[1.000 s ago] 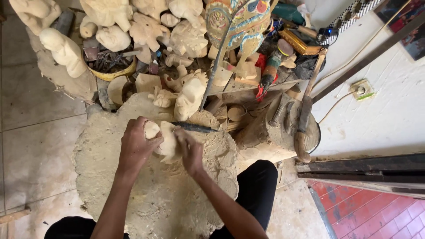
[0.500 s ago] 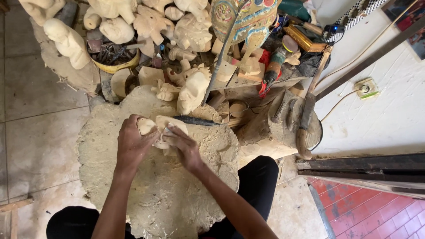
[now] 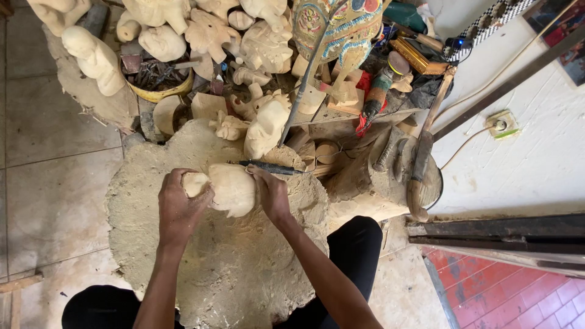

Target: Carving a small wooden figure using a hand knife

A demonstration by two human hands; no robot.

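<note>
- Two hands are working one pale wooden carving [image 3: 231, 189], which is lying on the sawdust-caked work block [image 3: 231, 274] between the knees.
- Left hand [image 3: 180, 204] is clamping its fingers around the carving's left end, steadying it.
- Right hand [image 3: 271, 194] is gripping a dark-handled carving knife [image 3: 271, 167] against the top edge; this looks like detail cutting, calling for short, controlled strokes.
- Yellow bowl [image 3: 159, 82] behind is holding what look like dark tools.
</note>
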